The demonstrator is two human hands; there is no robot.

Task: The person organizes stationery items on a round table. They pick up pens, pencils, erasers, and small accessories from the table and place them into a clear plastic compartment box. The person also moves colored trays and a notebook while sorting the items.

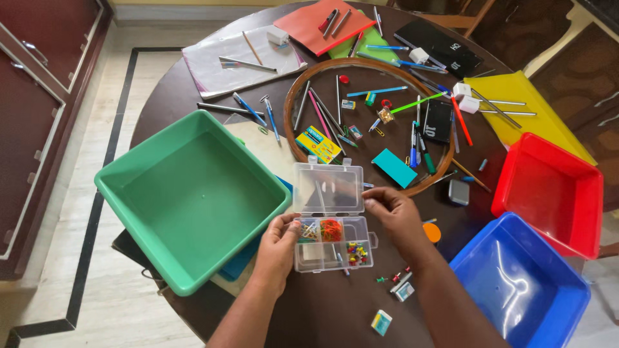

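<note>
A small clear plastic compartment box [334, 243] is held above the dark round table [322, 309], its lid [327, 188] swung open and upright. Its compartments hold paper clips, orange rubber bands and coloured push pins. My left hand [278, 247] grips the box's left side. My right hand [394, 214] pinches the right edge where lid and base meet. A few push pins [393, 278] lie loose on the table just below the box.
An empty green tub [138, 169] stands to the left, a red tub [583, 212] and a blue tub [574, 303] to the right. A wooden hoop [291, 96] rings pens, erasers and clips. Folders, notebooks and more pens cover the far side.
</note>
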